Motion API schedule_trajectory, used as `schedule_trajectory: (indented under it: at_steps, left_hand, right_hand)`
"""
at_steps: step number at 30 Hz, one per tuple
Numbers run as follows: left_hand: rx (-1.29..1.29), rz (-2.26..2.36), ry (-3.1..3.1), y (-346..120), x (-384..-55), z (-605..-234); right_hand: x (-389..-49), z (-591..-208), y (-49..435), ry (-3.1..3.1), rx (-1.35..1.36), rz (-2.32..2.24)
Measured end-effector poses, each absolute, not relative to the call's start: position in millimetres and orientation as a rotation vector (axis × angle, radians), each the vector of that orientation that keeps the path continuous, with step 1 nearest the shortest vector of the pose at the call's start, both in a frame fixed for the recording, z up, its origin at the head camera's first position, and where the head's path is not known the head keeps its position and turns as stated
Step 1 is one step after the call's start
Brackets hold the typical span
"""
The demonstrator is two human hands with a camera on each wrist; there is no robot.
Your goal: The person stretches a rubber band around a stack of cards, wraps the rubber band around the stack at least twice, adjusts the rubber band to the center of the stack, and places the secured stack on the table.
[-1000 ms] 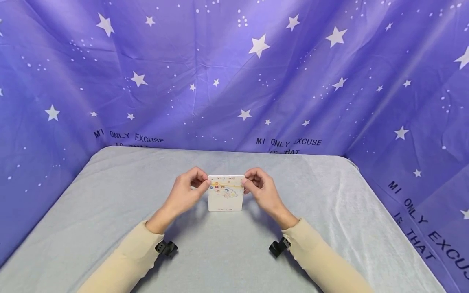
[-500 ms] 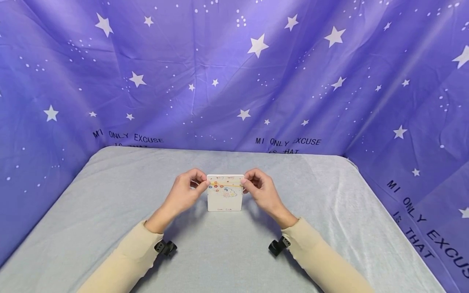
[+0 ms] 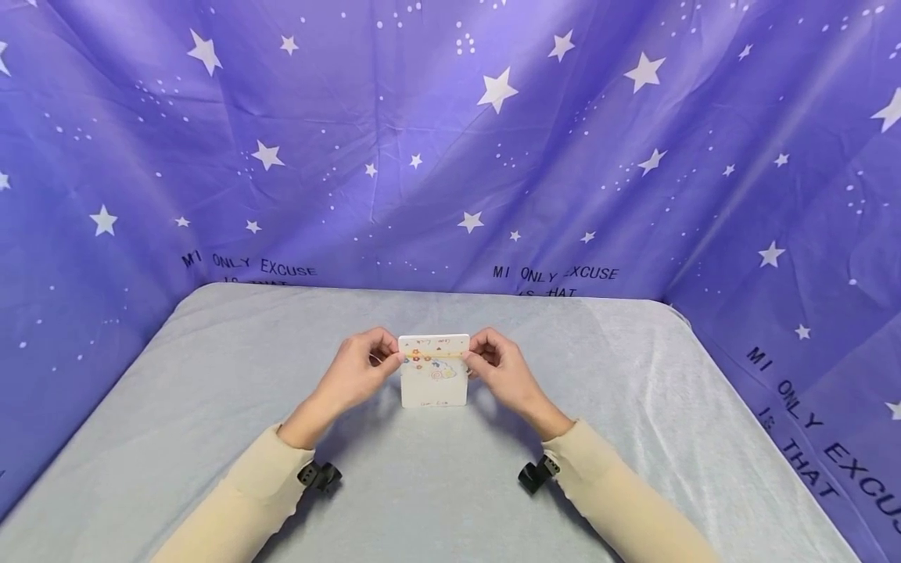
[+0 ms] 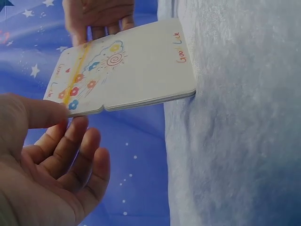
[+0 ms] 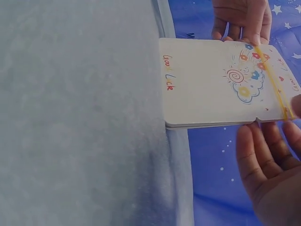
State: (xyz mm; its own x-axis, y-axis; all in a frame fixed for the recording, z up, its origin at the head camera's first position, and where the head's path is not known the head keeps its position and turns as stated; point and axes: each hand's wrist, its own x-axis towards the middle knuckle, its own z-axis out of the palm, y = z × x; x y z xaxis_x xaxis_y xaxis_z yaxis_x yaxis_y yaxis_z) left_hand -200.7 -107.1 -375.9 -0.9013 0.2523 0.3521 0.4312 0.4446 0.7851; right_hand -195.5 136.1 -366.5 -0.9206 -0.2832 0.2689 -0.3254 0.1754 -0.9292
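Observation:
A stack of thin white cards (image 3: pixel 434 387), printed with flowers, a sun, a cloud and "Good Luck", stands upright on its lower edge on the cloth. Small notches show in its sides. A yellow rubber band (image 5: pixel 274 84) runs across its upper part. At the stack's left edge my left hand (image 3: pixel 355 369) pinches the band's end between thumb and fingers. My right hand (image 3: pixel 508 374) does the same at the right edge. In the left wrist view the left thumb (image 4: pixel 44 113) lies at the band's end. The back of the stack is hidden.
A pale grey-blue cloth (image 3: pixel 436 500) covers the table. Behind and at both sides hangs a purple curtain (image 3: pixel 422 94) with white stars and black lettering. Black wrist cameras (image 3: pixel 538 475) sit on both sleeves.
Both hands have slid slightly down the side edges of the stack. The band, slanted earlier, now runs about level. The stack stays at nearly the same spot.

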Motion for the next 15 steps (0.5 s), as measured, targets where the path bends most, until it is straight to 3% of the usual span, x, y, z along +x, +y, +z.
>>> schedule_trajectory:
  at_steps: [6, 15]
  left_hand:
    - [-0.568, -1.452, -2.452, -101.9, -201.7, -378.1]
    - [-0.626, -1.407, -2.488, -106.4, -204.1, -380.0]
  right_hand:
    - [-193.9, -362.9, 138.4, -2.326, 0.672, 1.852]
    - [-207.1, -388.7, 141.6, -2.462, 0.611, 1.736]
